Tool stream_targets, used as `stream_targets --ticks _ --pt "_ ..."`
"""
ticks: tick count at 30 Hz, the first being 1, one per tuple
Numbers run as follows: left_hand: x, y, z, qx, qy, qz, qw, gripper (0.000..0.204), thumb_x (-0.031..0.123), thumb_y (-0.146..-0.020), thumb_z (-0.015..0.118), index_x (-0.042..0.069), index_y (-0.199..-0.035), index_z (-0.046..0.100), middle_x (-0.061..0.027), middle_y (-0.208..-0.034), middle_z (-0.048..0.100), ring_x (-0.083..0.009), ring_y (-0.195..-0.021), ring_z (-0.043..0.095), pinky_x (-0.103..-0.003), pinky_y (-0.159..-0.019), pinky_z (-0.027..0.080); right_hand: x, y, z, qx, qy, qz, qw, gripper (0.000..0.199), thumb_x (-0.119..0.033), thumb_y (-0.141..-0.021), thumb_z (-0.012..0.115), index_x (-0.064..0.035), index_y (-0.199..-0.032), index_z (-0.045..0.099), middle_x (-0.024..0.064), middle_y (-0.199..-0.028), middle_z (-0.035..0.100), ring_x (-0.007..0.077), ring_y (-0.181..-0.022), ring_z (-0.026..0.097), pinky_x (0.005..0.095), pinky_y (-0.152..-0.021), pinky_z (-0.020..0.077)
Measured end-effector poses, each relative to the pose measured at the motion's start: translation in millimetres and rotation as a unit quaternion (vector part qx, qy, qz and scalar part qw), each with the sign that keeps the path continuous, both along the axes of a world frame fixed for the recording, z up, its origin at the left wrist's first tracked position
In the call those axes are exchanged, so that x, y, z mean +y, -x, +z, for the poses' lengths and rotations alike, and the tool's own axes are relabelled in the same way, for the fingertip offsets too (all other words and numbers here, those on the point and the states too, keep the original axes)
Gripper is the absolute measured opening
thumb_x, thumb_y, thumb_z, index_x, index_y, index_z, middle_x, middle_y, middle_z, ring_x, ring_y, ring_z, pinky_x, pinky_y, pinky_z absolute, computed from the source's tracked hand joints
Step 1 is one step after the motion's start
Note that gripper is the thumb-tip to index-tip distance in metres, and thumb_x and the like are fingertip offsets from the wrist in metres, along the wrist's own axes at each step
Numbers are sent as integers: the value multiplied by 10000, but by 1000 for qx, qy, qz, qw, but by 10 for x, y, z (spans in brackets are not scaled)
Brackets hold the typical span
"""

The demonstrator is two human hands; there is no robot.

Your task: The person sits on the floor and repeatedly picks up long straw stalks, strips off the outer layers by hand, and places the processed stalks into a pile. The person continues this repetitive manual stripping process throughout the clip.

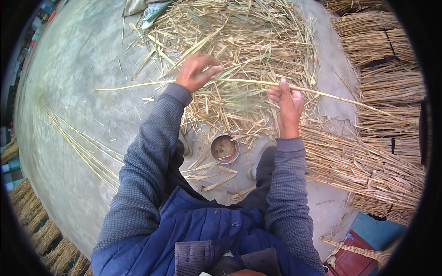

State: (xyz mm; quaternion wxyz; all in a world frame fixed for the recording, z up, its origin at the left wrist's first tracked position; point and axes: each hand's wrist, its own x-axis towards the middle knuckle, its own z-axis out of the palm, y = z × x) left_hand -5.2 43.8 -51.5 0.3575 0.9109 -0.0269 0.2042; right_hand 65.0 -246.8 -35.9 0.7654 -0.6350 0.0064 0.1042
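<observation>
A long, thin reed stalk [248,81] lies crosswise in front of me, its thin end to the left and its other end over the bundles on the right. My right hand [289,105] is closed round it, the thumb pressed along the top. At the stalk's left part my left hand [195,72] is bent over it, thumb and forefinger brought together; what lies between them is hidden. Pale green leaf blades hang about the stalk between my hands. Below them spreads a heap of dry stripped leaves [244,41].
A small metal bowl [224,149] stands between my feet. On the left, several slim stalks [85,147] lie on the concrete floor [83,60]. Tied reed bundles [391,78] are stacked on the right, with a loose bundle [359,161] nearer me. More bundles [43,225] lie lower left.
</observation>
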Motion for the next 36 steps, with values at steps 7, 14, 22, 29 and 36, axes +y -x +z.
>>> stream_targets --ticks 7,14,22,29,36 --pt "-321 -57 99 60 -82 -92 991 205 292 -820 779 104 -889 737 -79 -812 694 -263 -845 652 -390 -858 454 94 45 -17 9 -7 32 999 400 -335 -941 727 28 -1065 611 144 -887 708 183 -744 712 258 -652 587" --pt "155 117 141 236 -151 -5 960 211 238 -760 810 73 -841 706 -93 -786 712 -282 -761 696 -386 -695 519 -187 -126 85 27 -1 -22 999 360 -250 -941 734 54 -1088 609 144 -900 704 193 -768 721 251 -658 598" --pt "-693 -75 -53 104 171 -71 977 269 184 -874 791 -29 -1017 711 -88 -859 735 -116 -761 681 -266 -673 542 57 36 87 7 -36 35 999 354 -239 -952 719 71 -1089 614 150 -882 706 190 -757 722 243 -637 594" --pt "-666 -70 -23 203 331 -26 921 187 153 -873 798 1 -958 731 -37 -819 735 -76 -766 660 -229 -681 528 85 27 85 -9 -26 59 998 335 -229 -961 706 76 -1072 622 144 -880 709 169 -739 715 231 -632 585" --pt "-25 -105 141 74 467 65 879 191 204 -876 785 51 -876 672 -62 -843 745 -143 -782 695 -318 -837 531 -107 -76 32 13 -19 63 998 318 -200 -954 710 42 -1112 580 137 -926 699 196 -797 724 266 -699 606"
